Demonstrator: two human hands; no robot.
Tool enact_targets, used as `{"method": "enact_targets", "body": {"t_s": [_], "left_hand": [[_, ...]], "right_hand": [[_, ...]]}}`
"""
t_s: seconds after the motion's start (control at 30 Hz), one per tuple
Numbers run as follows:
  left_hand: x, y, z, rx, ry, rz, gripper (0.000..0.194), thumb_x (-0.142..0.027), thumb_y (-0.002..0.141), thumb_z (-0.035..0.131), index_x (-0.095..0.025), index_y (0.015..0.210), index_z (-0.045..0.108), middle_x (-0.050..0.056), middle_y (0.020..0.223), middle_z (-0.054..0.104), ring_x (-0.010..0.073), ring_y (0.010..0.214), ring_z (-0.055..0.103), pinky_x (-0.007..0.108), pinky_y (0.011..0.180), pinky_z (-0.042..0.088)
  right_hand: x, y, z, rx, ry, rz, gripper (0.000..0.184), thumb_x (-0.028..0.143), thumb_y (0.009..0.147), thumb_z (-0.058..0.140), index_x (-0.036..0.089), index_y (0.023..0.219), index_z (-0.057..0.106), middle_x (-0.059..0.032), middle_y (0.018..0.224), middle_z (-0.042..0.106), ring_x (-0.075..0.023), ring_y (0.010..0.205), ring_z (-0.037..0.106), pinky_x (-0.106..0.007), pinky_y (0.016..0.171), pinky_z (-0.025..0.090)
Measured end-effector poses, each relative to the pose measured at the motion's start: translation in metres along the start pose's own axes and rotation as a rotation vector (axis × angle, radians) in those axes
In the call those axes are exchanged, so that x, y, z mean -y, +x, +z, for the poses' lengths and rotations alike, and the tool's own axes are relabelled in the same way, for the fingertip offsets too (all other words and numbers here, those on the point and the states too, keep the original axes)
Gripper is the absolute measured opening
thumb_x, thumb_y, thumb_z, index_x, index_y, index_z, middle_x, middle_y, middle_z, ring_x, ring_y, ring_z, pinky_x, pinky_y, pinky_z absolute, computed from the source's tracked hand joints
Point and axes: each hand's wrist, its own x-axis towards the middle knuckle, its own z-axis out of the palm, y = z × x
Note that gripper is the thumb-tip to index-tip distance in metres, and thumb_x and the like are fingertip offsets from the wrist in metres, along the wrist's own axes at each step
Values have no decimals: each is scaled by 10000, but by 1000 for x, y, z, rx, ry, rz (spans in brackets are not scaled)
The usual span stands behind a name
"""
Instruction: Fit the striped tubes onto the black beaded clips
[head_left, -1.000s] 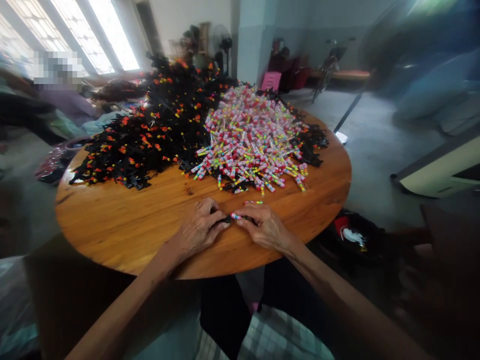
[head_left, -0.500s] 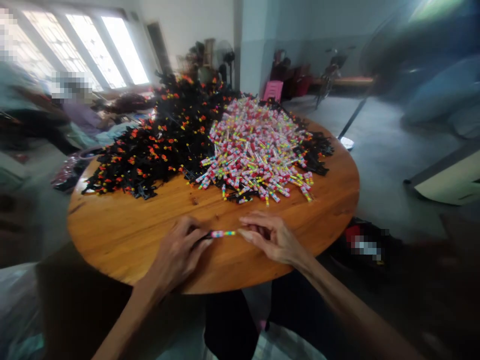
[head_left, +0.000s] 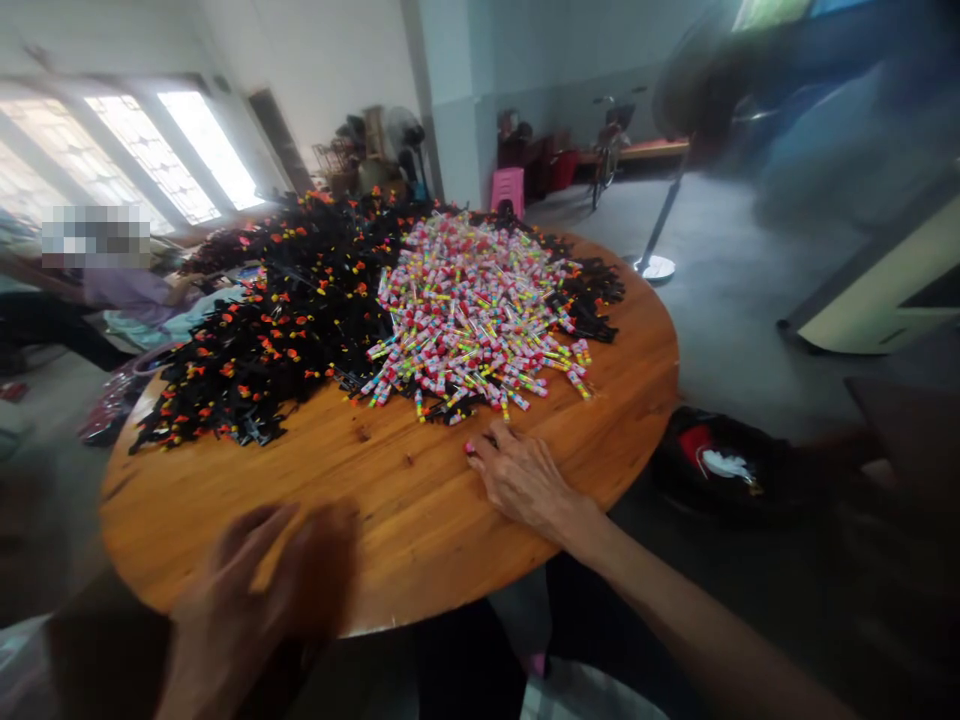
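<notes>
My left hand (head_left: 259,575) is smeared by motion over the near left edge of the round wooden table (head_left: 375,530); whether anything is in it I cannot tell. My right hand (head_left: 525,480) rests low over the table, fingers curled, with a small pink end (head_left: 470,450) showing at the fingertips. The rest of that piece is hidden. Just beyond it lies a heap of small pink-and-white tubes with yellow and red ends (head_left: 472,320). To its left spreads a larger pile of black plastic pieces with orange and yellow tips (head_left: 262,330).
A person in a light purple top (head_left: 131,295) sits beyond the table on the left. A standing fan (head_left: 664,220) and a pale cabinet (head_left: 877,300) stand to the right. A pink stool (head_left: 508,190) is behind. A dark bag (head_left: 720,460) lies beside the table.
My hands have moved apart; the tube piece between them is no longer visible there. My left hand has swung left and nearer, and my view has turned right.
</notes>
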Motion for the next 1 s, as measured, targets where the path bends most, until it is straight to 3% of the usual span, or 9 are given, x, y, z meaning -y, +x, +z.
{"method": "enact_targets", "body": {"t_s": [0.17,0.23,0.33,0.43,0.57,0.73,0.83,0.9,1.0], "left_hand": [[-63,106,90,-13,-32,365,317,-321,989,540,-222,1279,622,139,1243,583,290,1154,571,457,953,533],[-84,137,111,18,21,432,320,-308,983,552,-212,1278,631,142,1195,589,298,1126,551,465,908,524],[-99,159,126,83,96,473,255,-295,958,593,-221,1187,678,123,1108,594,290,1052,539,445,840,502],[-100,165,132,91,86,485,178,-263,972,563,-199,1064,702,105,1044,594,267,1003,535,424,836,482],[-94,171,136,60,10,515,261,-237,1021,445,-162,983,692,104,989,605,243,946,543,397,824,480],[-88,182,132,21,-119,495,284,-286,1029,437,-183,898,666,97,1004,633,223,965,566,386,858,486],[-83,174,120,-15,-318,367,277,-326,1011,456,-193,878,659,91,1011,652,212,982,594,379,884,499],[-77,159,109,-7,-436,232,294,-380,993,476,-198,843,653,63,906,660,198,890,612,353,825,514],[-66,129,92,110,-649,-133,361,-500,952,521,-190,810,640,20,715,632,168,674,603,300,648,507]], "right_hand": [[-1,-2,-1,-40,-5,1,226,262,1010,469,184,1111,656,-131,1104,609,-244,858,644,-353,660,481],[0,-3,-2,-53,-10,13,233,268,1010,468,178,1120,652,-135,1103,610,-241,850,649,-356,675,491],[2,-5,-3,-59,5,13,236,262,985,501,178,1157,639,-138,1133,608,-249,883,651,-364,706,509],[1,-6,-2,-56,31,12,238,263,946,549,175,1150,634,-137,1156,603,-252,905,645,-374,746,517],[-2,-5,-3,-51,73,-7,225,275,924,566,169,1109,639,-126,1134,606,-245,895,637,-365,756,508],[-3,-9,-12,-49,111,-31,227,283,909,552,152,1071,643,-122,1108,604,-240,885,621,-373,775,494],[-6,-13,-16,-58,129,-76,245,241,884,557,162,1101,640,-110,1101,598,-233,897,611,-365,784,480],[-11,-14,-14,-47,116,-117,259,214,888,554,191,1132,638,-93,1103,600,-223,875,599,-354,749,467],[-18,-11,-4,-39,73,-160,229,208,898,568,210,1113,647,-88,1075,620,-255,959,574,-376,792,460]]}}
